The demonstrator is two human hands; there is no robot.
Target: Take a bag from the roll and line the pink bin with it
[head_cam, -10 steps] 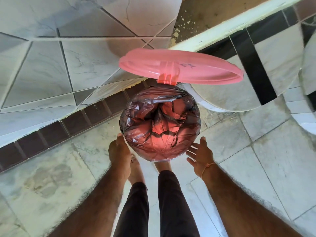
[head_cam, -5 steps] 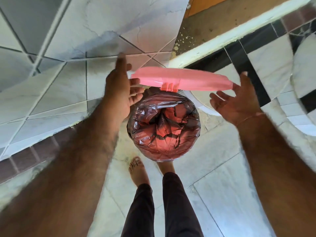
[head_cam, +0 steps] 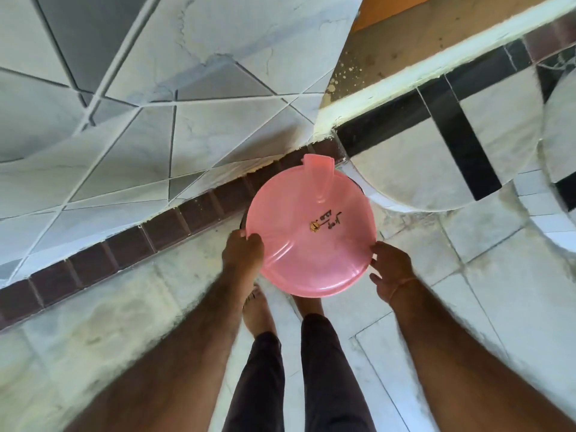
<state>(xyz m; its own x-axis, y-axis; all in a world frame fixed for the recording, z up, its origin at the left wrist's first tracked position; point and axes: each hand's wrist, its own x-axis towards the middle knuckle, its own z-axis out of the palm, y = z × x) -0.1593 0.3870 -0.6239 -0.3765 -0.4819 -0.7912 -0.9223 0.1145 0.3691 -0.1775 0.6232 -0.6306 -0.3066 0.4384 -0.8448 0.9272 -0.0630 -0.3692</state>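
The pink bin stands on the tiled floor in front of my feet, seen from above, with its round pink lid (head_cam: pixel 311 235) lying flat over the opening. Black handwriting and a small gold sticker mark the lid's top, and its hinge tab points toward the wall. The dark bag inside is hidden under the lid. My left hand (head_cam: pixel 244 249) grips the lid's left rim. My right hand (head_cam: pixel 389 266) rests its fingertips on the right rim. No roll of bags is in view.
A marble-tiled wall with a dark brown skirting strip (head_cam: pixel 124 244) runs close behind the bin. A rounded tiled pillar base (head_cam: pixel 436 169) stands just right of it. My bare feet (head_cam: pixel 258 313) and dark trousers are right behind the bin.
The lid stood upright with the dark liner showing. Both hands reached up to it and brought it down, so it now covers the bin.
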